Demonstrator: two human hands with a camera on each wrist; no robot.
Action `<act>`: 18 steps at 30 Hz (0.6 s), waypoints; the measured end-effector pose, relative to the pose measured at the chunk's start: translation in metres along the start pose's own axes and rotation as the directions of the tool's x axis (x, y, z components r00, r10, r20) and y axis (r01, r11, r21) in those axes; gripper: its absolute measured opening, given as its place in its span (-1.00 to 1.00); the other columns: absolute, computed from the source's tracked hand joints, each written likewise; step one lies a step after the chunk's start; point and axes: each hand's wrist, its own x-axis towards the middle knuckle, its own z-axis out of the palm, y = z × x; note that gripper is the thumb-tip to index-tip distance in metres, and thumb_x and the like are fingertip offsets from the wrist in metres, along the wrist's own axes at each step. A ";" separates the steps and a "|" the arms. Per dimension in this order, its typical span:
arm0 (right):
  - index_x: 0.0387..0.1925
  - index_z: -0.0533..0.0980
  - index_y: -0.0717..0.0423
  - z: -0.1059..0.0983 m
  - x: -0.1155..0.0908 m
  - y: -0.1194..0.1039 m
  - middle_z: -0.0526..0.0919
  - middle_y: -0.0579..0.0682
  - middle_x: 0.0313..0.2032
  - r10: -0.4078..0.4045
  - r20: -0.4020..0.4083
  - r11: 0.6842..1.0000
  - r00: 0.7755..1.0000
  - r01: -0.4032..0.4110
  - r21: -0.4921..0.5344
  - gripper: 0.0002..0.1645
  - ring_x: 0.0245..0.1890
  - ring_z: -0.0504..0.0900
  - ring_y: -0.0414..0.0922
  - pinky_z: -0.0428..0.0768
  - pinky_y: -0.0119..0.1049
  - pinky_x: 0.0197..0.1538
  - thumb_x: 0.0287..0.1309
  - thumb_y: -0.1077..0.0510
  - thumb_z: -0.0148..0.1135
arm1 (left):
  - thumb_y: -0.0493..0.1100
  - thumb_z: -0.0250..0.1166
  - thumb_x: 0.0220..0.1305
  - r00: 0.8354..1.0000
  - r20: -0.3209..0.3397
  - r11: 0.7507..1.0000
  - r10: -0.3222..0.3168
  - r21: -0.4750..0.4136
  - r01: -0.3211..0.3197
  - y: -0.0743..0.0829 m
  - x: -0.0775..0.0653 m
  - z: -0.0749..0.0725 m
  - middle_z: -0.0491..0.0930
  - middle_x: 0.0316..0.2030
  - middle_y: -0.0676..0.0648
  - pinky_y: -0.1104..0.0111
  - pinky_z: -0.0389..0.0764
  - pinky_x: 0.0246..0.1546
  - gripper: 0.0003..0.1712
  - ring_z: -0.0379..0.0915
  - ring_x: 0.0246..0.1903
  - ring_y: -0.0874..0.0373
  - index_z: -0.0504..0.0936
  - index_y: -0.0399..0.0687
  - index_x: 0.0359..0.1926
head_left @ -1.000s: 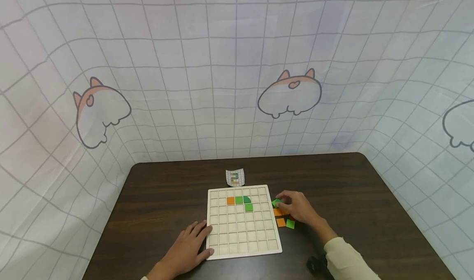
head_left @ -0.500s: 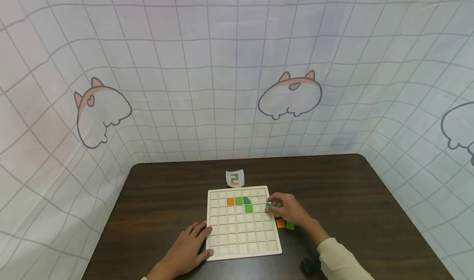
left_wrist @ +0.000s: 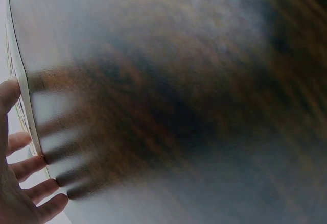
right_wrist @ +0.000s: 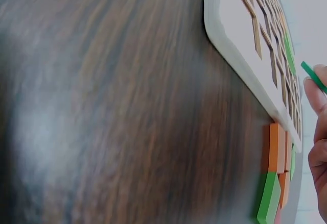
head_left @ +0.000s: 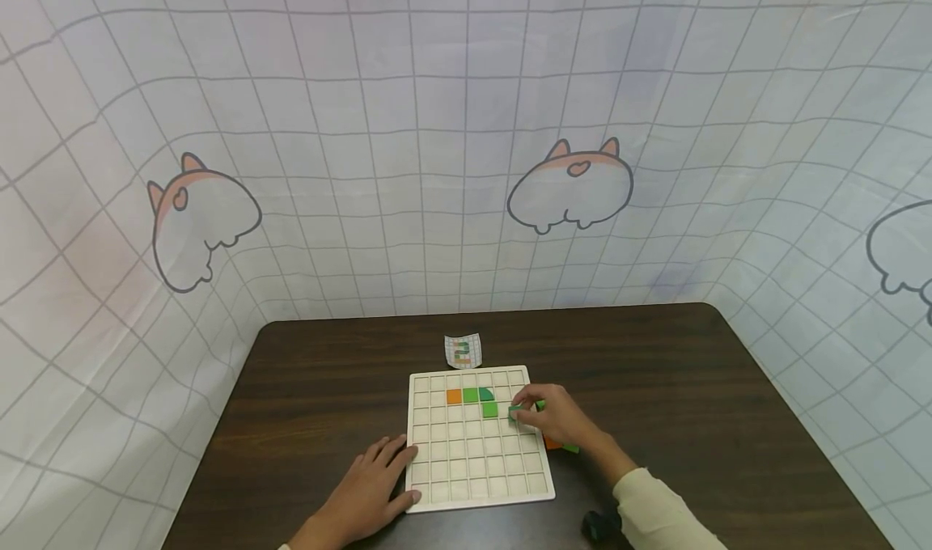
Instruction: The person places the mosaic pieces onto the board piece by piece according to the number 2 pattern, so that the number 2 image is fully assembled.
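Note:
A cream square grid board (head_left: 476,473) lies on the dark table. Toward its far side sit an orange square tile (head_left: 455,396), a green square tile (head_left: 470,395) and a dark green quarter-round tile (head_left: 486,394) in a row, with another green square tile (head_left: 490,410) below the rounded one. My right hand (head_left: 555,414) pinches a dark green tile (right_wrist: 311,74) between thumb and fingertips, over the board's right part; the fingers partly cover its shape. Resting on the board's left edge is my left hand (head_left: 364,485), fingers spread, thumb and fingertips (left_wrist: 34,164) at the rim.
Loose orange tiles (right_wrist: 277,147) and green tiles (right_wrist: 269,198) lie beside the board's right edge, partly under my right hand. A small card (head_left: 463,352) with a coloured pattern lies behind the board. A black object (head_left: 597,526) is near my right sleeve.
My right hand has moved left from the loose tiles to over the board, carrying the dark green tile. The left hand has stayed on the board's edge.

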 end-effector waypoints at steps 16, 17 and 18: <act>-0.26 0.70 0.02 0.018 0.007 -0.013 0.67 -0.20 -0.41 -0.040 0.070 0.998 0.997 0.037 0.042 -0.91 -0.34 0.57 -0.36 0.60 -0.39 -0.19 0.22 0.10 0.41 | 0.27 0.22 0.37 1.000 0.000 1.000 -0.002 0.013 0.002 -0.003 0.001 0.004 0.27 0.45 -0.24 -0.33 0.35 0.16 -0.24 0.22 0.38 -0.35 0.37 -0.01 0.43; -0.26 0.70 0.01 0.019 0.007 -0.013 0.67 -0.20 -0.41 -0.044 0.070 0.998 0.997 0.041 0.038 -0.91 -0.34 0.57 -0.36 0.60 -0.39 -0.19 0.22 0.10 0.41 | 0.27 0.22 0.37 1.000 -0.001 1.000 -0.001 0.014 0.001 -0.003 0.001 0.004 0.27 0.45 -0.24 -0.32 0.35 0.17 -0.24 0.22 0.38 -0.35 0.37 -0.01 0.43; -0.26 0.69 0.00 0.020 0.007 -0.012 0.66 -0.21 -0.41 -0.047 0.071 0.998 0.996 0.045 0.034 -0.92 -0.34 0.57 -0.37 0.60 -0.39 -0.18 0.23 0.10 0.40 | 0.27 0.22 0.37 1.000 -0.002 1.000 -0.001 0.016 0.001 -0.002 0.001 0.004 0.27 0.45 -0.24 -0.32 0.35 0.17 -0.24 0.22 0.38 -0.35 0.37 -0.01 0.43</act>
